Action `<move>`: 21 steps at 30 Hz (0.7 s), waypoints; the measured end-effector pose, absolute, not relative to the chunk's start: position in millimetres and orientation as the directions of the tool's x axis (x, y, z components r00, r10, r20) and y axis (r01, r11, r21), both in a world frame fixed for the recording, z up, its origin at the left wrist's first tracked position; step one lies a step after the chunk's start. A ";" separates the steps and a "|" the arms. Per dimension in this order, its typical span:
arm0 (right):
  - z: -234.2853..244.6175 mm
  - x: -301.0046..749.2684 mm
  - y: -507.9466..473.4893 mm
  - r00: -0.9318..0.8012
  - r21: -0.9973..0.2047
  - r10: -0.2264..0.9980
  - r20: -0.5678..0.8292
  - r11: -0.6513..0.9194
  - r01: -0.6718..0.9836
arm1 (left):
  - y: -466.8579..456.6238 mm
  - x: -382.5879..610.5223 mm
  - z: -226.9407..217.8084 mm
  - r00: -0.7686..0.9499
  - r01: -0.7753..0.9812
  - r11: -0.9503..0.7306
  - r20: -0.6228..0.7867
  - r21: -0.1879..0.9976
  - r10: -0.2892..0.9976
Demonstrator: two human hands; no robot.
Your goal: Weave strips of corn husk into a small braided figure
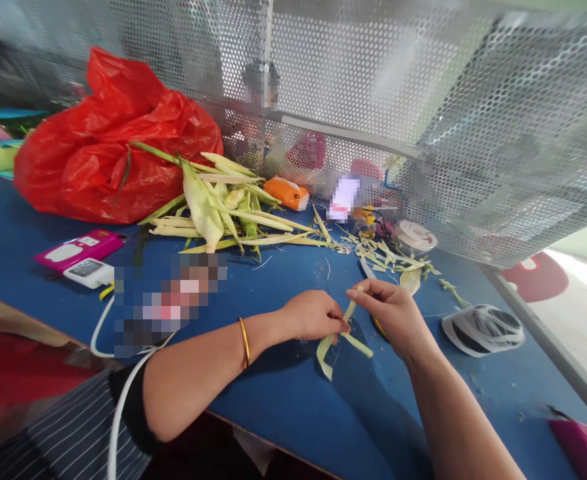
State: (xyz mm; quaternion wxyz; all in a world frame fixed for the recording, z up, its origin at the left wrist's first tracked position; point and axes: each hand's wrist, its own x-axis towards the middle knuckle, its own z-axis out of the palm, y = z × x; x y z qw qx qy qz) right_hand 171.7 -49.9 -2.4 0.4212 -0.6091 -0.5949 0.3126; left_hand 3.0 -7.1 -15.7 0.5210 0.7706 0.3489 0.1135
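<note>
One husk strip (pixel 359 345) hangs over blue table (pixel 283 393), perforated screens (pixel 498 133) behind.

The table (pixel 283 407) is coloured deep blue, the plastic bag (pixel 98 153) bright red. The husk strip (pixel 360 345) is tinted pale yellow-green, like the corn husks (pixel 208 207). A gold bangle (pixel 244 341) is seen; the sleeve (pixel 73 433) is striped dark grey and white.

Left hand (pixel 313 315): fingers pinched, forearm crossing the near edge of the table (pixel 283 407). Right hand (pixel 396 313): fingertips pinched, over the table, just beside the left.
</note>
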 end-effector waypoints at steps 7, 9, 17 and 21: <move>-3.5 149.5 -65.3 -0.004 -0.335 0.742 0.670 0.307 0.891 | 0.1 6.1 -14.2 0.520 0.216 0.094 -0.196 0.972 0.832; -7.6 143.6 -66.3 -0.093 -0.175 0.675 0.732 0.318 0.932 | 0.4 6.6 -10.5 0.475 0.084 0.257 -0.266 0.963 0.839; -13.8 135.8 -66.8 -0.154 0.008 0.605 0.781 0.237 0.972 | -2.1 6.5 -6.4 0.593 -0.226 0.540 -0.325 0.811 0.737; -12.6 135.1 -68.1 -0.178 0.043 0.595 0.784 0.234 0.971 | -0.4 5.8 -4.9 0.635 -0.296 0.619 -0.334 0.727 0.696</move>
